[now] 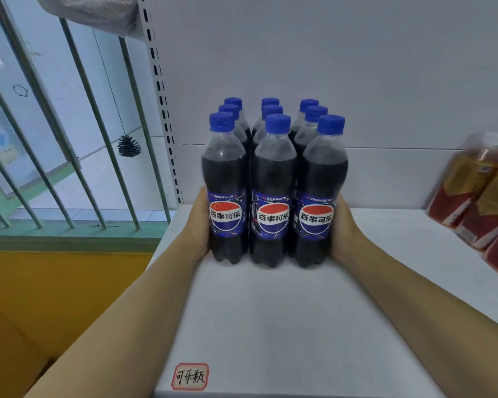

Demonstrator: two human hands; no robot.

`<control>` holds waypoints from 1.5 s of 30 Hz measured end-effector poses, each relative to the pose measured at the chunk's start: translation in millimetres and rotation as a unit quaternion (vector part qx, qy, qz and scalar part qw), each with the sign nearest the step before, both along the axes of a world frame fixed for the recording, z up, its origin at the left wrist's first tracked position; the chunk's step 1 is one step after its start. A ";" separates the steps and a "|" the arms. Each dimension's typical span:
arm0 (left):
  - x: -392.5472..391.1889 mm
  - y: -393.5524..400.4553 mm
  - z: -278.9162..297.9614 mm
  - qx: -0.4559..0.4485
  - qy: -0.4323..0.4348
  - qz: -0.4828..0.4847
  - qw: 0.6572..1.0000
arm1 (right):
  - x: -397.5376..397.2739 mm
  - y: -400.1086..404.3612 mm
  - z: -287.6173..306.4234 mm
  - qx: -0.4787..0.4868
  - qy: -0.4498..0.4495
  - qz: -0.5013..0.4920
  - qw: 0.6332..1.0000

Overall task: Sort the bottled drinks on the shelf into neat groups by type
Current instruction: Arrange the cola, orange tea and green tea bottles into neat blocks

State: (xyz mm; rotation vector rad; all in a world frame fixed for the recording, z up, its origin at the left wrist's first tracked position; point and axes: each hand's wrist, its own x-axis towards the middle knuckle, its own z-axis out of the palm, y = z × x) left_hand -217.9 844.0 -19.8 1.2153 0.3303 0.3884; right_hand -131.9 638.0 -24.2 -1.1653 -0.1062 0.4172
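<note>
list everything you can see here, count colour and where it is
cola bottles: nine, dark drink, blue caps and labels, three-by-three block mid-shelf
shelf: one, white, centre foreground
label sticker: one, white with red border, handwritten, shelf front edge
red-and-gold bottles: at least three, blurred, right end of shelf
pine cone: one, dark, hanging left of shelf
window bars: several, grey-green, left
left hand: one, pressed against block's left side
right hand: one, pressed against block's right side
</note>
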 end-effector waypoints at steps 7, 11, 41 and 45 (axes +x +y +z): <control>1.2 -2.7 1.1 -0.010 0.007 0.018 1.000 | 2.3 -0.1 -2.8 -0.008 0.010 0.003 1.000; -0.9 -5.4 2.5 -0.005 0.009 0.003 1.000 | 2.4 -1.0 -3.6 -0.009 0.007 -0.002 1.000; -43.9 40.3 2.1 0.167 0.068 -0.075 0.981 | -19.5 -57.8 6.4 -0.166 -0.188 -0.021 0.968; -70.4 34.3 -13.7 0.340 0.047 -0.189 0.920 | -36.7 -67.9 -22.9 -0.313 -0.280 0.058 0.906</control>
